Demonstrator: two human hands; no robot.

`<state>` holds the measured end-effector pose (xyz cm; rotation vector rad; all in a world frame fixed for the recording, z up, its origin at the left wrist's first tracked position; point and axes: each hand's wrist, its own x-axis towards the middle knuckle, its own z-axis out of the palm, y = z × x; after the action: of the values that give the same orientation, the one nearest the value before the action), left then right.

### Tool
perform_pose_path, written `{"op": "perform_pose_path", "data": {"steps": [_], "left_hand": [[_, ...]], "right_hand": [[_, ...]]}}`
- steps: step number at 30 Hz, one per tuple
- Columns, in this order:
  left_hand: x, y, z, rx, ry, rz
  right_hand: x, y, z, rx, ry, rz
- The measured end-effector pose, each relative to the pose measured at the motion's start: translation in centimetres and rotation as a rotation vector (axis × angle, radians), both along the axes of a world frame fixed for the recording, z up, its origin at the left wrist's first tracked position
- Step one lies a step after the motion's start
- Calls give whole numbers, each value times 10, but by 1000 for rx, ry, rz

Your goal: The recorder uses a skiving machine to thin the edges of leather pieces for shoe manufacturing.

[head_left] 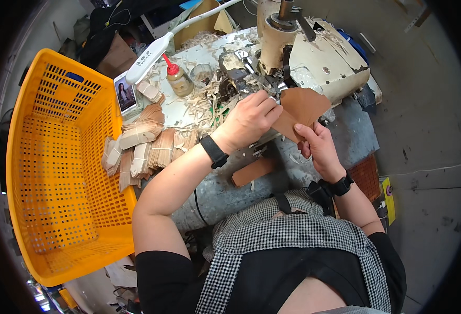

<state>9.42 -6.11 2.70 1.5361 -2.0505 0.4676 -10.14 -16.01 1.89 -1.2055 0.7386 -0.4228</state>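
The table [340,137] carries bundled tan leather pieces [141,146] and scattered trimmings [201,107] left of the left hand [249,120].

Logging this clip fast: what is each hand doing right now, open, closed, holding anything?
Left hand: closed, fingers curled on the tan leather piece at the machine.
Right hand: closed, gripping the same piece's lower edge.

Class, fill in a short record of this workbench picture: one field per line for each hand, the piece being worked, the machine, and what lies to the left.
Left hand: presses the tan leather piece at the machine
Right hand: grips the piece's lower edge
Machine: cream, worn, littered with trimmings
Left of hands: bundled tan pieces, glue bottle, orange crate
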Motion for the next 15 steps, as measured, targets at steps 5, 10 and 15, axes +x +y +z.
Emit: {"op": "perform_pose_path", "data": {"steps": [5,10,15], "left_hand": [[3,7,2,88,33,-79],[6,3,-3,-4,-2,-90],[4,0,-2,-5,-36,-57]], "right_hand": [[-1,1,1,-8,20,1],[1,2,2,-9,34,-23],[-1,-2,0,-25,35,-18]]}}
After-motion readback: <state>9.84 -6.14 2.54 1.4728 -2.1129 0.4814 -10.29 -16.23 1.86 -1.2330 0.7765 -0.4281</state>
